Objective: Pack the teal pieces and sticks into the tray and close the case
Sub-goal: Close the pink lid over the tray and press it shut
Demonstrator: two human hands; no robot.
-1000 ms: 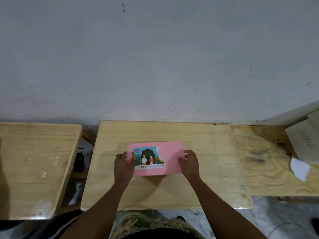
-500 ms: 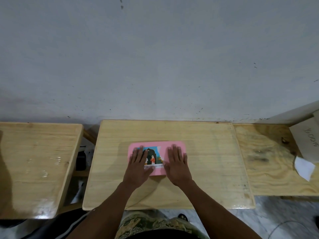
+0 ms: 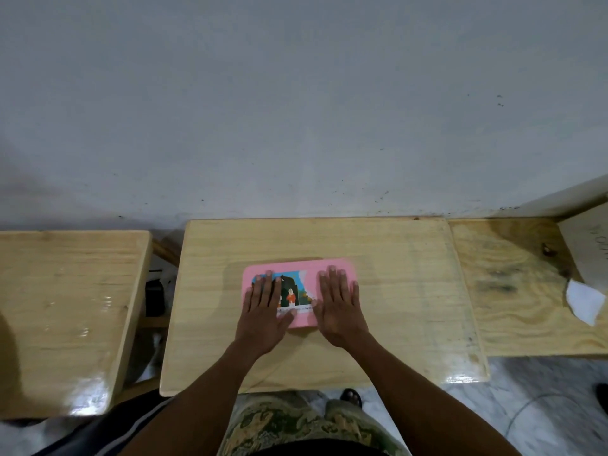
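A pink case [image 3: 311,274] with a picture label lies closed and flat in the middle of the wooden table [image 3: 394,258]. My left hand [image 3: 265,307] rests palm down on its left half, over the label, fingers spread. On its right half lies my right hand [image 3: 339,302], also flat with fingers apart. Neither hand grips anything. No teal pieces, sticks or tray show; the case's inside is hidden.
A second wooden table [image 3: 65,307] stands to the left across a narrow gap. A plywood surface [image 3: 513,291] adjoins on the right, with a white paper scrap [image 3: 584,301] and a pale board [image 3: 589,245]. A grey wall rises behind.
One second ago my hands gripped the case's left and right ends. They have since moved onto its top and now lie flat there. The case has stayed in place.
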